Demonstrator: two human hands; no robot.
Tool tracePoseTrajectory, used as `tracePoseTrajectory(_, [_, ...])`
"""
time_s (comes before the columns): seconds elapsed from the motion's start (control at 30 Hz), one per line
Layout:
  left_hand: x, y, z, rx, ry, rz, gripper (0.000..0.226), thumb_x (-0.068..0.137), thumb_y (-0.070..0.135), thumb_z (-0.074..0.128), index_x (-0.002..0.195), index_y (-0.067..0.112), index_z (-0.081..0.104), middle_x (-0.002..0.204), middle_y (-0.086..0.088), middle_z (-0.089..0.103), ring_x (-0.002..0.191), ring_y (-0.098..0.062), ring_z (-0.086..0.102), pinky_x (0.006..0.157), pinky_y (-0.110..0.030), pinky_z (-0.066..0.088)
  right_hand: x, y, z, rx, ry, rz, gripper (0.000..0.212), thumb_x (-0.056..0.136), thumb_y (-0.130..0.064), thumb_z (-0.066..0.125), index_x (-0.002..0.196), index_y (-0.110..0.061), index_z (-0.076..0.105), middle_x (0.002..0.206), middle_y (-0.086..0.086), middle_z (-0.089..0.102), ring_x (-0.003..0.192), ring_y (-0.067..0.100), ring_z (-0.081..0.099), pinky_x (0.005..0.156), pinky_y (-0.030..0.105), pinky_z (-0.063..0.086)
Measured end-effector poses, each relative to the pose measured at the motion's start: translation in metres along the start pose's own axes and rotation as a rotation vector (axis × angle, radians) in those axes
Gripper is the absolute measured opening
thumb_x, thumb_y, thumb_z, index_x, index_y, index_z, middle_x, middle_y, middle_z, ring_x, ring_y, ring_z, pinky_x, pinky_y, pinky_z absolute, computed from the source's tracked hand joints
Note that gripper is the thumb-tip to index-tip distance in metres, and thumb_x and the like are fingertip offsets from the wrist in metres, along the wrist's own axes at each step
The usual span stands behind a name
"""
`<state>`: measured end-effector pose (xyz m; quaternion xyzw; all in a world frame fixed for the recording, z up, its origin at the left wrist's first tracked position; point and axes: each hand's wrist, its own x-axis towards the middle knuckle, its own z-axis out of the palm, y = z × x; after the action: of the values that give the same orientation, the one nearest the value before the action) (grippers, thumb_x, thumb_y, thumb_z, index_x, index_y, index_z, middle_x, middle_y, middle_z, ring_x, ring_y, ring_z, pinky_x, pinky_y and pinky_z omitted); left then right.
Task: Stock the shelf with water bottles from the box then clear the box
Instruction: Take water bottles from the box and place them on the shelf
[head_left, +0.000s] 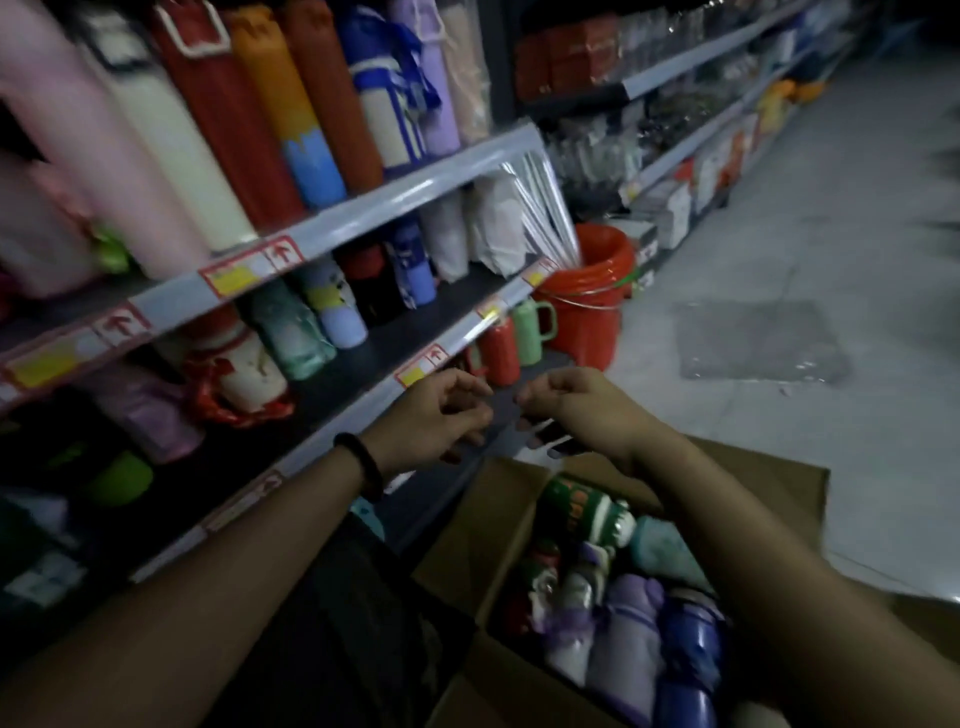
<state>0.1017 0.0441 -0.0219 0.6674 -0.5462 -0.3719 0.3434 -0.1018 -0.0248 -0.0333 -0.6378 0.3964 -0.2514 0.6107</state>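
An open cardboard box (498, 525) sits on the floor at the lower right, filled with several water bottles: a green one (576, 506), a purple one (628, 629) and a blue one (691, 644). My left hand (434, 415) and my right hand (571, 402) hover side by side above the box, in front of the lower shelf (332, 441). Both hands have loosely curled fingers and hold nothing. Bottles in many colours (311, 322) stand on the shelves at the left.
Red buckets (589, 291) stand stacked on the floor at the shelf's far end. A red mug and a green mug (535, 327) sit on the lowest shelf near them. A clear plastic sheet (753, 343) lies on the tiled aisle floor to the right.
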Motion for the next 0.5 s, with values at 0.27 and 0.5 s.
tracePoseTrajectory(0.27, [0.049, -0.039, 0.052, 0.1, -0.26, -0.173, 0.016, 0.099, 0.023, 0.068, 0.114, 0.02, 0.062, 0.109, -0.007, 0.069, 0.083, -0.018, 0.073, 0.066, -0.035, 0.055, 0.016, 0.081, -0.054, 0.024, 0.136, 0.222, 0.015, 0.101, -0.022, 0.065, 0.106, -0.008, 0.067, 0.089, 0.011, 0.073, 0.067, 0.024, 0.068, 0.057, 0.029, 0.049])
tracePoseTrajectory(0.5, [0.075, -0.06, 0.06, 0.429, -0.562, -0.182, 0.02, 0.102, 0.036, 0.061, 0.118, 0.024, 0.062, 0.114, 0.009, 0.07, 0.092, -0.017, 0.077, 0.069, -0.03, 0.055, 0.003, 0.191, -0.117, 0.004, 0.403, 0.542, 0.02, 0.101, -0.025, 0.067, 0.106, -0.006, 0.069, 0.099, 0.016, 0.072, 0.076, 0.028, 0.065, 0.065, 0.031, 0.051])
